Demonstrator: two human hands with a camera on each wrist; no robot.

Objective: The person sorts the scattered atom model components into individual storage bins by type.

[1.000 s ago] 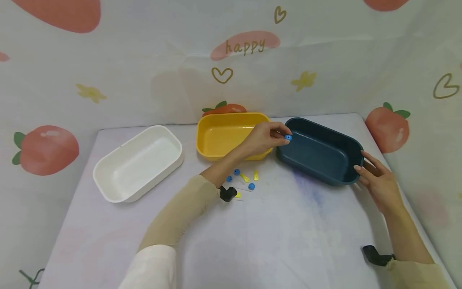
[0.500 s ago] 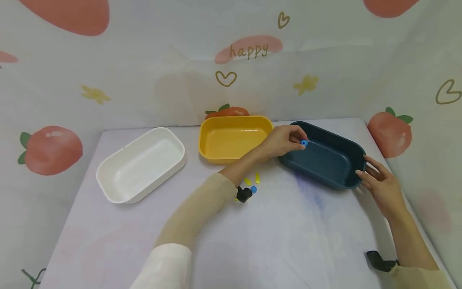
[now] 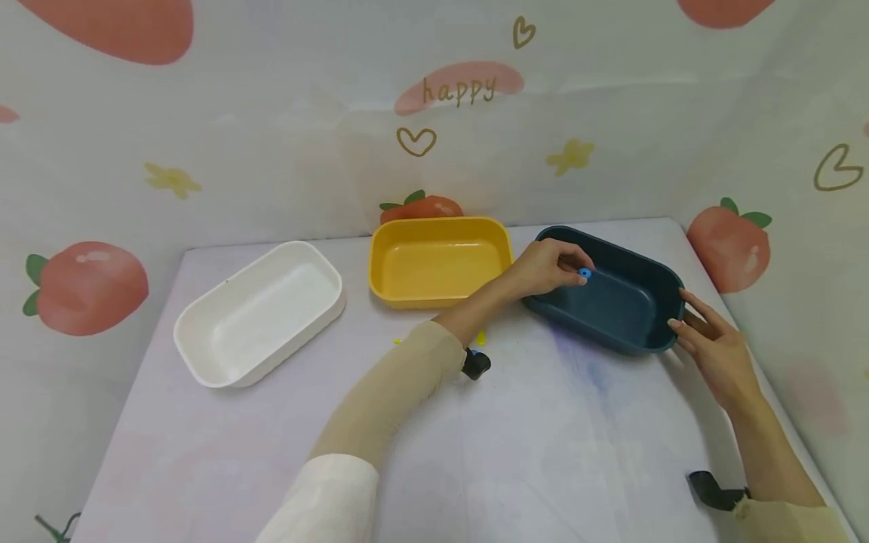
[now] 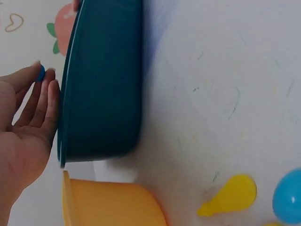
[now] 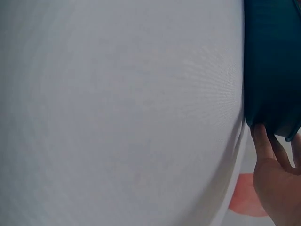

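Observation:
My left hand (image 3: 543, 268) is over the left part of the dark teal tub (image 3: 621, 335). Its thumb and fingertips pinch a small blue ball (image 3: 584, 273), which shows a dark spot like a hole. In the left wrist view the blue ball (image 4: 41, 73) sticks out between the fingertips, beyond the tub's rim. At the tub's right end, my right hand (image 3: 723, 354) holds the rim and wall between thumb and fingers. The right wrist view shows its fingers (image 5: 261, 141) against the tub's end.
A yellow tub (image 3: 434, 283) stands at the back middle, a white tub (image 3: 261, 317) at the left. Small yellow drop-shaped pieces (image 4: 233, 194) and another blue ball (image 4: 288, 195) lie on the table, mostly hidden under the left forearm. A patterned cloth hangs behind.
My left hand has moved right with the blue ball, from the teal tub's left rim to over its inside. The right hand has stayed at the tub's end.

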